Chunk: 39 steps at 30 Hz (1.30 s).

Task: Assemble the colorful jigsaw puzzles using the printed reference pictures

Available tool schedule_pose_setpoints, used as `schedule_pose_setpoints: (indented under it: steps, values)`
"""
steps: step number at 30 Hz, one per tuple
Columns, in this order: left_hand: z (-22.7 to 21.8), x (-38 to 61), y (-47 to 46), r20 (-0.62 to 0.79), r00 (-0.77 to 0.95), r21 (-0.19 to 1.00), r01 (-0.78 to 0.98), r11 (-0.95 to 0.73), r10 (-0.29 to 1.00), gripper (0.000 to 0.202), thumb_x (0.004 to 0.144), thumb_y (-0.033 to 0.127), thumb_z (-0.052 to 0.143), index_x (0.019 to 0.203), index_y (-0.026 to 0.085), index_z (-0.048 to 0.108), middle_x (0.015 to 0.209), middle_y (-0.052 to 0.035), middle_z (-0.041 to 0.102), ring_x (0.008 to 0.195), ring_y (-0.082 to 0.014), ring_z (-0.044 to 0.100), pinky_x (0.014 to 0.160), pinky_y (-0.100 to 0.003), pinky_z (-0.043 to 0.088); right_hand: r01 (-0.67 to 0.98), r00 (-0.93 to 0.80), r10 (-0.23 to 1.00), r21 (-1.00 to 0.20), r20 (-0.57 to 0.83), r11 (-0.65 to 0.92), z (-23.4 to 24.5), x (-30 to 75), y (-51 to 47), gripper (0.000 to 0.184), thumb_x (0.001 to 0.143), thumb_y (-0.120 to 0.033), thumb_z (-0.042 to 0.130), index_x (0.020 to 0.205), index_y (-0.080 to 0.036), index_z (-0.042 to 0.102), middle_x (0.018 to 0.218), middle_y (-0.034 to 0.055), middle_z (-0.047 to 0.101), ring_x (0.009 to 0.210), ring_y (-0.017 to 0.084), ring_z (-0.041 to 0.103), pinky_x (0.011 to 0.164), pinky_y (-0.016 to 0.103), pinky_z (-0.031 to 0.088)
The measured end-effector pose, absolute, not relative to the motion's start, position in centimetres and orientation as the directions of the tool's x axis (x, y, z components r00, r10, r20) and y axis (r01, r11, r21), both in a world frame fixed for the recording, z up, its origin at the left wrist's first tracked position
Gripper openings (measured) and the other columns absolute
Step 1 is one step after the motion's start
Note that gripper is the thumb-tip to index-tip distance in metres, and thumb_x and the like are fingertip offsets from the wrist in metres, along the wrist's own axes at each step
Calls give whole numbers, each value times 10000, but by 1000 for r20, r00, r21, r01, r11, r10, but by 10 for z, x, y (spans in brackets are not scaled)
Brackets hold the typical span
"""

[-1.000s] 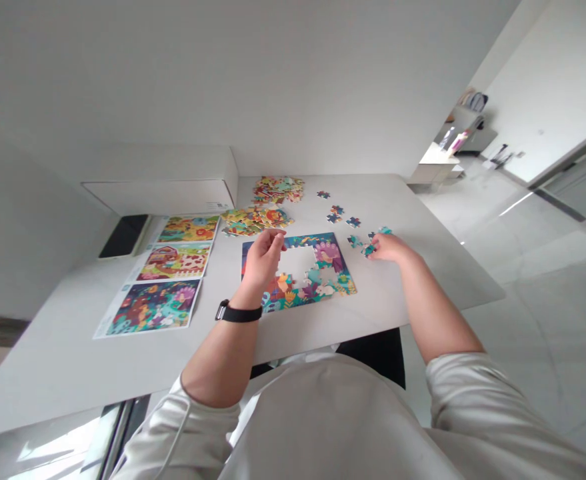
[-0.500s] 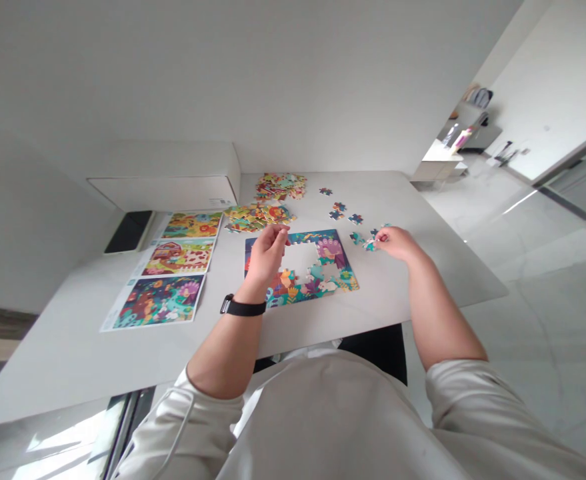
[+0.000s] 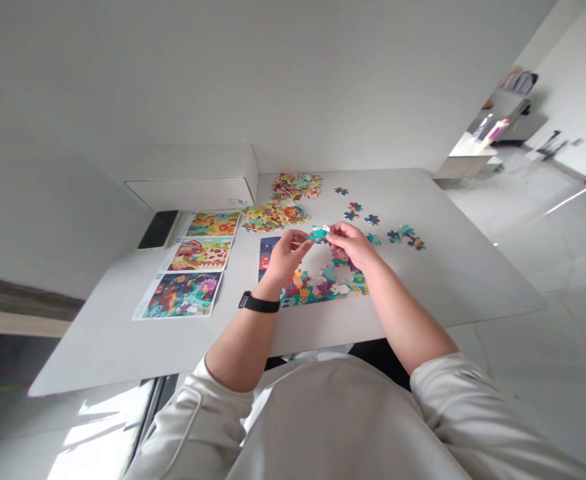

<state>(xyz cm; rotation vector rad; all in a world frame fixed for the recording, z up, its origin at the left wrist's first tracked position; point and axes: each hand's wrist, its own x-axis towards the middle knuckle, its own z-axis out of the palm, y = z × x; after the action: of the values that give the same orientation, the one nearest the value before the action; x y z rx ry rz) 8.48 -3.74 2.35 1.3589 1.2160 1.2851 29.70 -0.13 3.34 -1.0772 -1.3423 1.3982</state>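
A partly built colourful jigsaw [image 3: 317, 288] lies on the white table [image 3: 437, 280] in front of me. Both hands meet above it. My right hand [image 3: 349, 244] and my left hand [image 3: 287, 255] pinch a teal puzzle piece [image 3: 319, 233] between their fingertips, held just over the puzzle's open middle. A black watch sits on my left wrist [image 3: 259, 303]. Loose teal and dark pieces [image 3: 403, 236] lie to the right of my hands.
Heaps of unsorted pieces [image 3: 277, 213] lie behind the puzzle, with a further heap [image 3: 297, 185] near the wall. A sheet of three reference pictures [image 3: 193, 267] is at left, beside a dark phone [image 3: 159, 229] and a white box [image 3: 193, 180]. The floor drops off right.
My right hand left the loose pieces at the right and came to the middle with a teal piece. My left hand now meets it. The view has shifted a little.
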Motion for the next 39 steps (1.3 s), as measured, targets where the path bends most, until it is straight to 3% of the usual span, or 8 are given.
schedule_pose_setpoints:
  steps: [8,15,20,25,32,39]
  values:
    - [21,85,-36,120,-28,993,-9,-121,992,420,797,472,896,1012,220,638,855,-12,708,684,-128,631,498,-195,472,71,-352,932,-995,-89,-68,27,292,-11,393,717,-489,878,978,-235,733,931,27,798,751,167,636,617,261,428]
    - [21,78,-30,137,-74,990,-9,-138,988,383,831,516,855,947,207,660,784,-1,680,647,-117,618,496,-197,456,139,-440,888,-987,-135,-81,24,298,-12,314,736,-380,812,1009,-231,769,989,28,820,801,170,667,635,256,441]
    - [23,76,-31,118,-70,993,27,-116,991,340,865,486,841,945,203,671,762,-2,678,620,-112,608,510,-209,455,144,-334,937,-988,-104,-59,30,300,-13,343,805,-477,788,1065,-256,749,1036,33,799,836,183,672,655,270,477]
    - [24,79,-34,112,-37,993,44,-110,993,312,871,454,847,923,192,684,708,14,653,576,-98,569,502,-213,444,143,-335,940,-989,-71,-24,31,299,-15,465,801,-609,819,1093,-256,738,994,30,774,827,188,659,671,286,486]
    - [24,80,-35,107,-15,992,65,-106,994,364,848,465,878,967,196,662,770,7,696,593,-98,591,519,-217,450,103,-363,932,-994,-10,30,27,296,-13,437,726,-540,893,967,-222,715,889,30,757,805,187,655,704,300,487]
    - [26,77,-35,106,-16,986,134,-103,994,352,852,485,867,861,202,659,667,27,644,540,-94,522,502,-224,422,125,-363,931,-992,-17,30,24,298,-11,400,740,-521,873,963,-227,718,868,22,752,783,186,650,696,300,494]
